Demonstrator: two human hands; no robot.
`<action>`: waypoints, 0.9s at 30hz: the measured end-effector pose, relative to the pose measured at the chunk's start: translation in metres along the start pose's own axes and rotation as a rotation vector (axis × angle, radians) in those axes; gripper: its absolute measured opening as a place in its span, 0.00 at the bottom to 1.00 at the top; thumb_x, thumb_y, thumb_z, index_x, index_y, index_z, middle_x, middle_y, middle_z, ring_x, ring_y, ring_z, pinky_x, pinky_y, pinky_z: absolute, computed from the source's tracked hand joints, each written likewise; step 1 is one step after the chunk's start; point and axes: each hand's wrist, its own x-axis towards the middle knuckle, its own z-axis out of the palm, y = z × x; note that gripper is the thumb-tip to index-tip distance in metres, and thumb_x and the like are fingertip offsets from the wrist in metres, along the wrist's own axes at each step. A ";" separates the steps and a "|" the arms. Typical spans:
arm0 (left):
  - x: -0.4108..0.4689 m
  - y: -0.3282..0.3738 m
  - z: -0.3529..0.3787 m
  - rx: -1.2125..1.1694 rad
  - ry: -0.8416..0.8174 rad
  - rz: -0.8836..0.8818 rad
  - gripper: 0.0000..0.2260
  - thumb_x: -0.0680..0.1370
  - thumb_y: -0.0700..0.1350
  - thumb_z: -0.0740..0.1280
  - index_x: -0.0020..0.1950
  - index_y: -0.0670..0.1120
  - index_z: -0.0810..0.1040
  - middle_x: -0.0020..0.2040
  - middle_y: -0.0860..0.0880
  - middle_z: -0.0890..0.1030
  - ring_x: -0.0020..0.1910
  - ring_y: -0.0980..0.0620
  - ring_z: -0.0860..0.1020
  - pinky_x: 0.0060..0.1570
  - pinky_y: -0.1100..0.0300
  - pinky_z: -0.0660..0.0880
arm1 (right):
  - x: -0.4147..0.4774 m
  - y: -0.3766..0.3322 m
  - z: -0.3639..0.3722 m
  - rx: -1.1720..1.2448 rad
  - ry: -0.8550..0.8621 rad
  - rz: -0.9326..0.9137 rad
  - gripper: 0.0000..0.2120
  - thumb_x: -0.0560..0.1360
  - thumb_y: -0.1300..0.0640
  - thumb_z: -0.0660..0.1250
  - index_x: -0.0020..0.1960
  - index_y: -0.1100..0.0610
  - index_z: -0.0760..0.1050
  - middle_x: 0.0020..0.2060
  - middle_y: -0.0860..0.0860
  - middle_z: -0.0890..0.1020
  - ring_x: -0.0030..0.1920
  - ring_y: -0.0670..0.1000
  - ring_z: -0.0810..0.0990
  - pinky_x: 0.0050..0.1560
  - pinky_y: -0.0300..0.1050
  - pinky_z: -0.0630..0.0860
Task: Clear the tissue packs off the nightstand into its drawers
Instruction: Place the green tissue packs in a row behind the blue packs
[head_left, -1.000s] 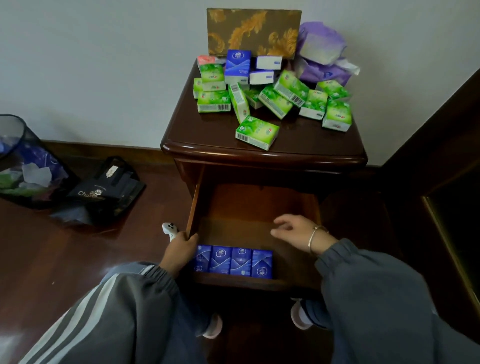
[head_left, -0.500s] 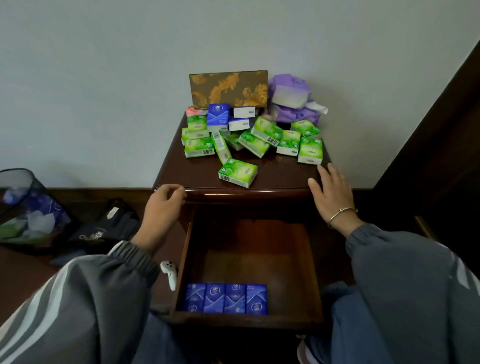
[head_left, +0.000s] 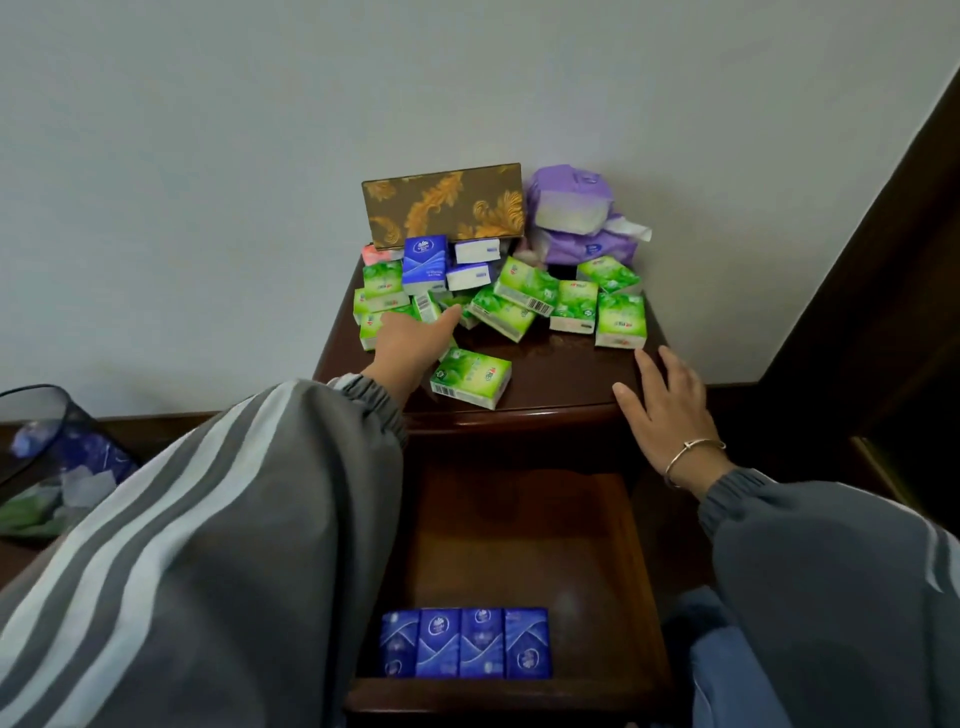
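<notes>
Tissue packs (head_left: 524, 291) heaped on nightstand (head_left: 563, 376); blue packs (head_left: 465, 644) line drawer (head_left: 519, 530) front. Left hand (head_left: 410, 343) among heap, grip unclear; right hand (head_left: 665, 415) flat, spread, on edge. Scoop several, stack behind blue row.

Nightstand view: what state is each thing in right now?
Drawer: pulled open, four blue packs lined at front.
Nightstand top: littered with green packs.
Left-hand grip: among the green packs, fingers hidden.
Right-hand grip: open, flat on nightstand top.
Purple tissue bag: open, tissue sticking out.
</notes>
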 end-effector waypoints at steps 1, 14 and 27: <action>0.004 0.001 0.003 -0.005 -0.002 -0.006 0.41 0.68 0.62 0.70 0.69 0.36 0.64 0.52 0.45 0.77 0.51 0.46 0.78 0.39 0.57 0.73 | -0.001 0.000 -0.001 0.001 -0.002 0.001 0.28 0.78 0.41 0.52 0.75 0.50 0.55 0.76 0.53 0.55 0.74 0.58 0.52 0.70 0.57 0.59; -0.006 0.005 -0.067 -0.019 -0.119 0.206 0.07 0.74 0.44 0.63 0.38 0.44 0.77 0.30 0.48 0.80 0.35 0.48 0.78 0.36 0.58 0.70 | -0.004 -0.006 -0.004 0.002 -0.012 -0.001 0.28 0.78 0.41 0.52 0.75 0.50 0.55 0.76 0.53 0.54 0.74 0.59 0.51 0.68 0.58 0.62; -0.043 0.025 -0.024 0.591 -0.642 0.467 0.09 0.78 0.49 0.61 0.52 0.45 0.74 0.45 0.50 0.75 0.43 0.53 0.74 0.39 0.59 0.68 | -0.005 -0.008 -0.008 -0.012 -0.040 0.015 0.28 0.79 0.41 0.51 0.75 0.50 0.54 0.76 0.53 0.53 0.74 0.59 0.51 0.68 0.57 0.62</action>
